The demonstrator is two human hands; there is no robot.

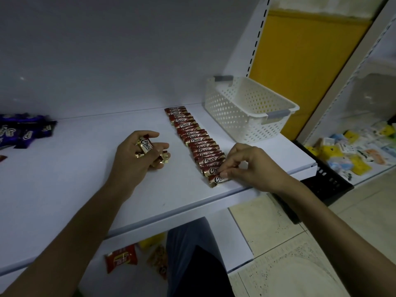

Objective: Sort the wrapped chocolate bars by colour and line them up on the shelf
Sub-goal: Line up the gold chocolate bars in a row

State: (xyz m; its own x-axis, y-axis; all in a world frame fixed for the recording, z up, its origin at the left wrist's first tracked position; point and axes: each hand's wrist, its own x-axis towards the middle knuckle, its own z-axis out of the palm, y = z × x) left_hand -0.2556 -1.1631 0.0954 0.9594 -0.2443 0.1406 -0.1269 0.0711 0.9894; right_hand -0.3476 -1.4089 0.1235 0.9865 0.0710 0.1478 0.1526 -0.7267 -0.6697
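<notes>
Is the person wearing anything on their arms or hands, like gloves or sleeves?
No. The left hand and right hand are bare, without gloves, and both forearms are uncovered up to the frame's edge. No sleeve, watch or bracelet shows at either wrist.

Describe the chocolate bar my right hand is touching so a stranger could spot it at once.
Find the white shelf and its perforated white basket; a row of red Choco bars runs from beside the basket toward the shelf's front edge. The front-most bar is the one: it ends the row nearest the edge, pinched by the right hand.
</notes>
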